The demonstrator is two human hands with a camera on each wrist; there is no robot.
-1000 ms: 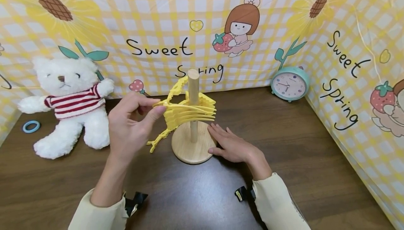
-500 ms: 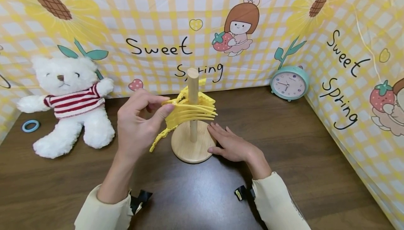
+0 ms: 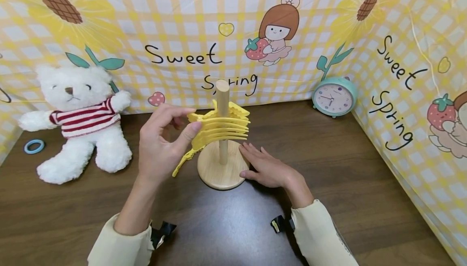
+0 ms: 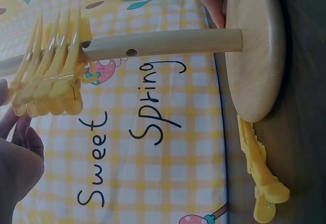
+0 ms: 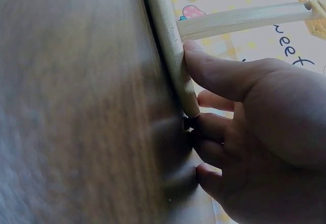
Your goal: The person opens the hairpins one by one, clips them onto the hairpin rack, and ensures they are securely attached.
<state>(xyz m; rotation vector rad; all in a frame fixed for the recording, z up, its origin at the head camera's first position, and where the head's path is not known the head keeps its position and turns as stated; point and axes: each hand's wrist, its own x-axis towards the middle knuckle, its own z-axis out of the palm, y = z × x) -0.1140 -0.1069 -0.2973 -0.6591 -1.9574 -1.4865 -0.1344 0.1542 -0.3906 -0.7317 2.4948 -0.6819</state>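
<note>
Several yellow plastic clips (image 3: 222, 126) with curved, toothed arms are stacked around the upper part of a wooden post (image 3: 223, 152). The post rises from a round wooden base (image 3: 213, 174). My left hand (image 3: 162, 144) pinches the hinge end of the top clip between thumb and forefinger, left of the post. In the left wrist view the stack (image 4: 53, 89) lines up along the post. Another yellow clip (image 4: 260, 168) lies on the table beside the base. My right hand (image 3: 268, 168) rests with extended fingers on the base's right edge, its thumb (image 5: 219, 74) touching the rim.
A white teddy bear (image 3: 85, 128) in a striped shirt sits at the left, with a blue ring (image 3: 34, 146) near it. A mint-green alarm clock (image 3: 334, 97) stands at the back right. A yellow checked cloth (image 3: 175, 18) hangs behind the table.
The top clip's raised arm has come down and back around the post. My left hand has shifted right, closer to the post. My right hand has stayed on the base.
</note>
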